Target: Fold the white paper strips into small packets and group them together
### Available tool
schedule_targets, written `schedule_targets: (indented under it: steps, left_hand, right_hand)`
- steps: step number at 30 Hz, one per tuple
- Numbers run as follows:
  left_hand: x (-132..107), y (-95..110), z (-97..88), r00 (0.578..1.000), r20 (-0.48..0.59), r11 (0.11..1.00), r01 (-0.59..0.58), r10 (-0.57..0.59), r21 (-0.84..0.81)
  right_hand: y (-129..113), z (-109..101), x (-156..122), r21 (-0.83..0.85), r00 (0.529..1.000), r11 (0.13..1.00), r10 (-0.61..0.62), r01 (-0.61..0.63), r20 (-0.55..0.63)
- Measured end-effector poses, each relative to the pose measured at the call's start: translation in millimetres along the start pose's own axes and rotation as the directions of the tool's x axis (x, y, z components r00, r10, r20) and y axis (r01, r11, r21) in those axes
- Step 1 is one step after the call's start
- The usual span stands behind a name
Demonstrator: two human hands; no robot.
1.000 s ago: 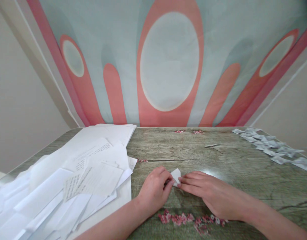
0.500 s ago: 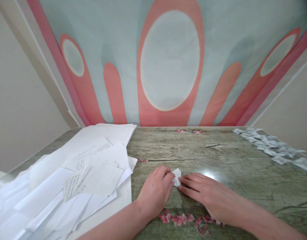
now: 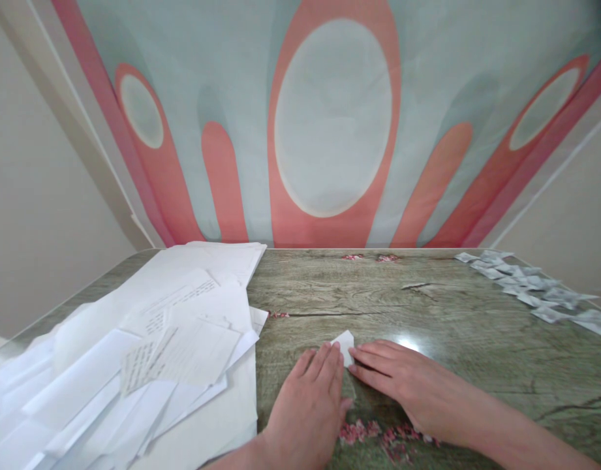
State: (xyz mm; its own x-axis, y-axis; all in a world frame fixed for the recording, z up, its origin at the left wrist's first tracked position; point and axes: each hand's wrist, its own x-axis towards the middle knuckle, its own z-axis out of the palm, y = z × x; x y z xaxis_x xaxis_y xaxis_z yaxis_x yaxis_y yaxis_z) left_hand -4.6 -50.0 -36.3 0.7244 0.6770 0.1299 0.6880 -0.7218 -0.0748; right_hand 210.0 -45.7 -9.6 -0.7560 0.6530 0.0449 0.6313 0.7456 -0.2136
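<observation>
A small folded piece of white paper [image 3: 346, 346] lies flat on the table in front of me, between my two hands. My left hand [image 3: 314, 398] is stretched out with its fingers extended, the fingertips resting on the paper's left edge and covering part of it. From the other side, my right hand [image 3: 393, 372] lies low over the table, fingers straight, with its tips touching the paper's right edge. Neither hand is wrapped around anything.
A large loose pile of white paper sheets and strips [image 3: 183, 352], some printed, spreads over the table's left side. Several folded paper pieces [image 3: 530, 284] sit in rows at the far right. The wood-patterned table [image 3: 320, 281] meets a patterned backdrop [image 3: 329, 228] behind.
My left hand has come down nearer to me and flattened, its curled fingers now straightened on the paper. More of the paper's top shows. My right hand is nearly unmoved.
</observation>
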Motion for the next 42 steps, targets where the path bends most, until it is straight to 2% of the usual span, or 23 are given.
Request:
schedule_targets:
  steps: [8,14,20,30,42]
  left_hand:
    - [1.2,1.1,-1.5,0.999,0.036,0.998,0.037,-0.035,-0.052]
    - [2.0,-0.9,-3.3,0.998,0.066,0.995,0.028,-0.022,-0.096]
    - [2.2,-1.1,-4.1,0.996,0.068,0.988,0.073,-0.064,-0.139]
    - [1.9,-1.7,-3.9,0.995,0.076,0.983,0.077,-0.065,-0.168]
    - [1.9,-2.4,-4.9,0.995,0.08,0.983,0.07,-0.057,-0.172]
  right_hand:
    - [-0.6,-1.4,0.4,-0.018,0.998,1.0,0.013,-0.012,0.064]
    - [-1.7,-2.6,0.9,0.013,0.999,1.0,0.011,-0.011,0.036]
    - [-3.9,-2.1,0.9,0.014,0.999,1.0,0.023,-0.023,0.03]
    - [-4.3,-0.3,-0.8,-0.001,0.997,0.999,0.043,-0.043,0.068]
    - [-5.8,5.4,-0.8,0.004,0.999,0.999,0.052,-0.052,-0.015]
